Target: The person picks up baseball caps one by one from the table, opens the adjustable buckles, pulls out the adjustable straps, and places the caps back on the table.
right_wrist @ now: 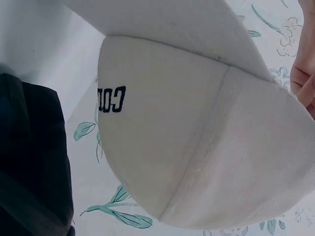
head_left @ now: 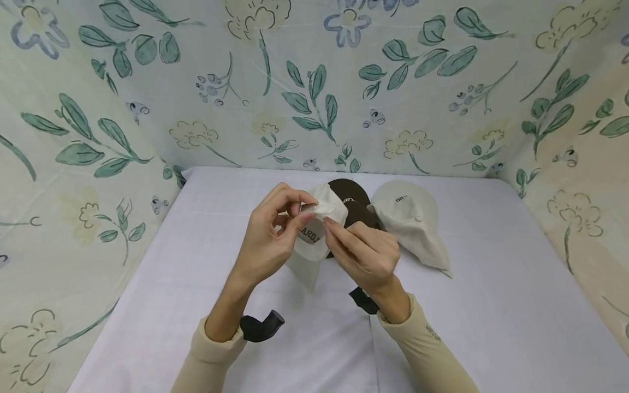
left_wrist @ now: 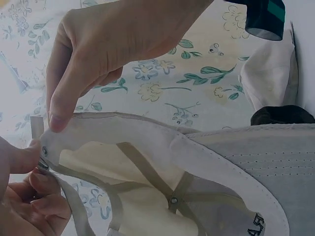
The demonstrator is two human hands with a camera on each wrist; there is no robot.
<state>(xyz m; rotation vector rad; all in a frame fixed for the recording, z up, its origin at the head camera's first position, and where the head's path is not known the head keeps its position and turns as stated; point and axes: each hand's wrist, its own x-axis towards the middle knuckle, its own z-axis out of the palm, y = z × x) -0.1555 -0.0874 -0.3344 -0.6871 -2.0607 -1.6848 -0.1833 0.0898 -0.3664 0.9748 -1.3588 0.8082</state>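
Observation:
Both hands hold a white cap [head_left: 338, 209] above the table, its brim [left_wrist: 285, 162] pointing down towards the person in the head view. My left hand [head_left: 267, 234] pinches the back strap [left_wrist: 74, 196] by a small metal buckle [left_wrist: 43, 164] between thumb and fingers. Opposite it, my right hand [head_left: 366, 248] pinches the edge of the cap's back opening. A short strap end [left_wrist: 37, 127] sticks up beside these fingertips. The inside of the cap, with its tape seams, shows in the left wrist view. Dark lettering [right_wrist: 112, 99] marks the crown's outside in the right wrist view.
Behind the held cap lie a dark brown cap [head_left: 355, 204] and, to its right, a cream cap [head_left: 410, 218]. A white cloth [head_left: 491, 305] covers the table. Floral fabric [head_left: 314, 82] hangs behind and at both sides. Each wrist wears a black camera [head_left: 262, 327].

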